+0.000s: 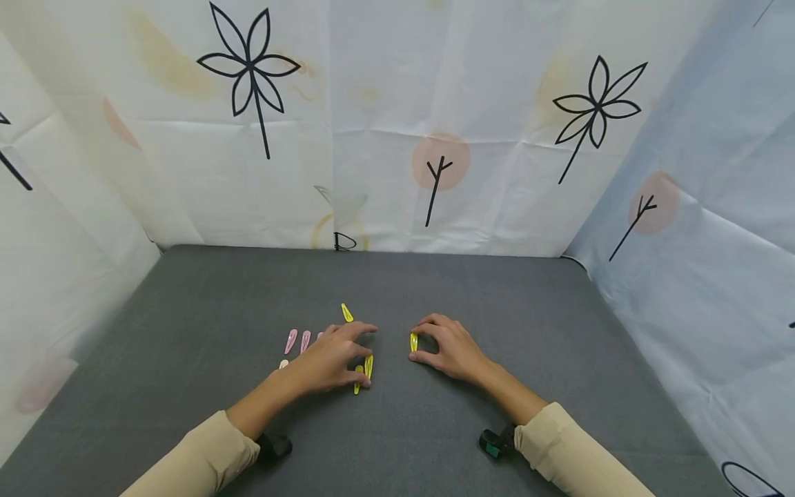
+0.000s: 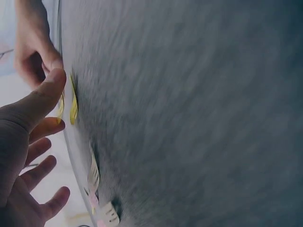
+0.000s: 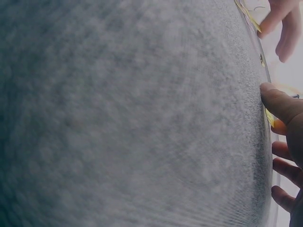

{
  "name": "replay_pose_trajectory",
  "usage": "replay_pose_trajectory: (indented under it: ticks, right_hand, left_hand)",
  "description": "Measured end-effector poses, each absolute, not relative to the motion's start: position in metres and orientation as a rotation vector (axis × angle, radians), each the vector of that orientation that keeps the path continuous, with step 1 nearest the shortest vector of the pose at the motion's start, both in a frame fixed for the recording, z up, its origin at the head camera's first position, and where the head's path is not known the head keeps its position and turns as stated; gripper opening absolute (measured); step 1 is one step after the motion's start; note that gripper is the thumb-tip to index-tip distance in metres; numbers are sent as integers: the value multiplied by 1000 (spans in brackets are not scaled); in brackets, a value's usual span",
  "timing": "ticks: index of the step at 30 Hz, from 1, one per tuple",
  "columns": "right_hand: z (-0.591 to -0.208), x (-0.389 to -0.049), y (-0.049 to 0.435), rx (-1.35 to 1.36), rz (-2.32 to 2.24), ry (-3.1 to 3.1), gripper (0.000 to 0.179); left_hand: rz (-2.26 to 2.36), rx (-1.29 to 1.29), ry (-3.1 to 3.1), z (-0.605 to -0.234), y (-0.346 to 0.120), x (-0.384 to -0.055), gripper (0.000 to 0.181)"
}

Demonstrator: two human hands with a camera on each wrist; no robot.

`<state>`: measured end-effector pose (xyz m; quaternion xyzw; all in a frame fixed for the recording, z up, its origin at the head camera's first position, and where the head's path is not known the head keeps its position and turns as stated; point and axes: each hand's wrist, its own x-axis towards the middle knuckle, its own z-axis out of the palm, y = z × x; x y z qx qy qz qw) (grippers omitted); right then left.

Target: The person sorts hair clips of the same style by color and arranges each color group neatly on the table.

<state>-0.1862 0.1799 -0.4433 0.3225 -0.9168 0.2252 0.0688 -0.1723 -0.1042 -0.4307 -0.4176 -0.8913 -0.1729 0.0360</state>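
Note:
My right hand [image 1: 453, 348] has its thumb and index finger at the two ends of a yellow hair clip [image 1: 413, 342], holding it low over the grey table. In the right wrist view that clip [image 3: 269, 117] shows between thumb and finger. Left of it, my left hand [image 1: 332, 359] is spread low over two more yellow hair clips, one [image 1: 369, 366] between thumb and finger and another [image 1: 357, 388] partly under the thumb. The left wrist view shows these fingers apart near a yellow clip [image 2: 73, 106]; whether they touch it I cannot tell.
One more yellow clip [image 1: 346, 313] lies beyond the left hand. Pink clips [image 1: 290, 341] and a cream clip [image 1: 283, 364] lie to its left, partly hidden by hand and forearm. Patterned white cloth [image 1: 385, 138] walls the grey table [image 1: 497, 297] at the back and sides.

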Motion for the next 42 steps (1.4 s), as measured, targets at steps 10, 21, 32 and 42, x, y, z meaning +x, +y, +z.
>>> replay_pose_trajectory:
  ticks: [10, 21, 32, 42]
  right_hand:
    - [-443, -185, 179, 957, 691, -2774, 42]
    - [-444, -186, 179, 957, 702, -2777, 41]
    - [-445, -186, 179, 968, 699, -2753, 41]
    - [-447, -187, 179, 971, 695, -2745, 40]
  left_hand:
    - [-535, -1288, -2742, -437, -101, -158, 46]
    - [-576, -1274, -2808, -435, -102, -156, 48]
    - [-540, -1285, -2819, -435, -100, -158, 52]
    - [-543, -1305, -2798, -437, -101, -159, 53]
